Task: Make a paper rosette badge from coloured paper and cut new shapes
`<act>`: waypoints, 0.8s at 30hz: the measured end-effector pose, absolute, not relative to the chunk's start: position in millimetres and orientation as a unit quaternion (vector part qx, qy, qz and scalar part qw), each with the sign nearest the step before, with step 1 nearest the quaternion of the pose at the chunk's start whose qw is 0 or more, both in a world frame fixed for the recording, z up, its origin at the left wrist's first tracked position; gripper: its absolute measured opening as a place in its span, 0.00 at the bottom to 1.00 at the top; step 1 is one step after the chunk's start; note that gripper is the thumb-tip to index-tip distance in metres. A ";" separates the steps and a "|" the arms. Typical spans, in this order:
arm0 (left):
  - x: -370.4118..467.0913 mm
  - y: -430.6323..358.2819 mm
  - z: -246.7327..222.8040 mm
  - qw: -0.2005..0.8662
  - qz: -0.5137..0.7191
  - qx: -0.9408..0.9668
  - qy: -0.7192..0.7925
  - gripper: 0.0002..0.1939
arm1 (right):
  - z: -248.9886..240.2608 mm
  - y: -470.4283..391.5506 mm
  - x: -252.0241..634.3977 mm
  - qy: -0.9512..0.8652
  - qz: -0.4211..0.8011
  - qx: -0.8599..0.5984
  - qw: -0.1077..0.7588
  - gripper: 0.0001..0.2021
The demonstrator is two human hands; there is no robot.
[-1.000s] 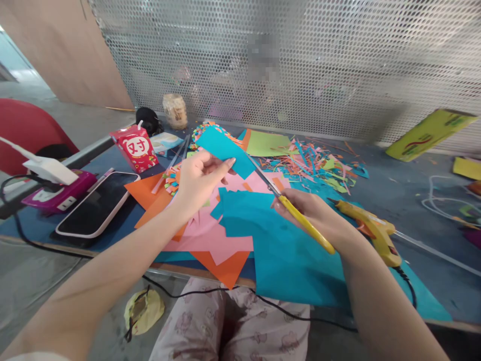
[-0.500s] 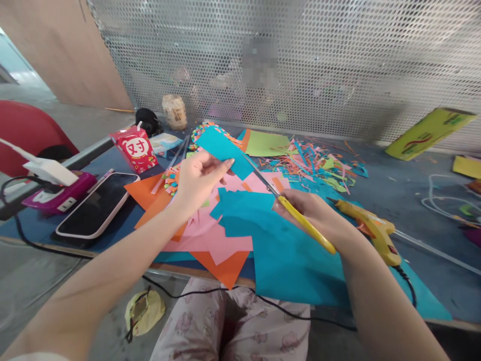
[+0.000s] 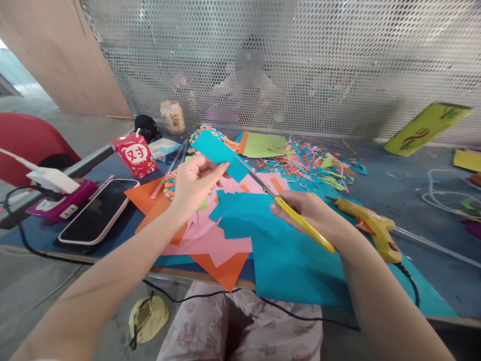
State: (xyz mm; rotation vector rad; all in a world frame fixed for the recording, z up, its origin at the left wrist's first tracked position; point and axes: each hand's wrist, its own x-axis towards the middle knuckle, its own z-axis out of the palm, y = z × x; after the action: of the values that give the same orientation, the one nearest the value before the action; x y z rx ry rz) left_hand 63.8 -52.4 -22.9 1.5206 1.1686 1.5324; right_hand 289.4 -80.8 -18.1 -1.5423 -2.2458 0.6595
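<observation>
A strip of blue paper (image 3: pixel 215 148) is pinched between the thumb and fingers of my left hand (image 3: pixel 199 183), above the middle of the table. My right hand (image 3: pixel 306 213) grips yellow-handled scissors (image 3: pixel 300 221), whose blades lie at the lower right end of the strip. Larger blue sheets (image 3: pixel 293 250) are spread beneath my right hand. Under my left hand lie pink sheets (image 3: pixel 210 238) and orange sheets (image 3: pixel 221 268). Behind the strip, partly covered by it, is a ring-like piece of small coloured paper bits (image 3: pixel 199 133).
A yellow glue gun (image 3: pixel 370 223) lies right of my right hand, its cord running off the front edge. Thin paper scraps (image 3: pixel 311 160) pile at the back. To the left are a phone (image 3: pixel 98 210), a purple power strip (image 3: pixel 62 200) and a red drink carton (image 3: pixel 134 154).
The scissor blades have shifted slightly left, their tips further over the blue strip. My left hand keeps its pinch, and the view has tilted a little.
</observation>
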 end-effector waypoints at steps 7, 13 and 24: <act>65.2 -51.4 -23.3 0.353 0.587 0.584 0.435 0.16 | -20.6 -79.3 289.6 -0.795 0.236 -0.527 0.183 0.25; 65.4 -49.5 -24.3 0.356 0.573 0.590 0.444 0.16 | -18.1 -81.1 288.5 -0.794 0.240 -0.531 0.173 0.24; 63.8 -50.1 -22.5 0.361 0.561 0.589 0.456 0.17 | -15.7 -81.1 286.6 -0.784 0.244 -0.545 0.167 0.26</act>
State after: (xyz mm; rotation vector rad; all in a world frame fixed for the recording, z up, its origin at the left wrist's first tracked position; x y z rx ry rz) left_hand 63.8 -50.1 -22.5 1.5184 1.1762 1.4444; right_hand 286.6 -81.1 -15.7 -1.5509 -2.2323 0.6953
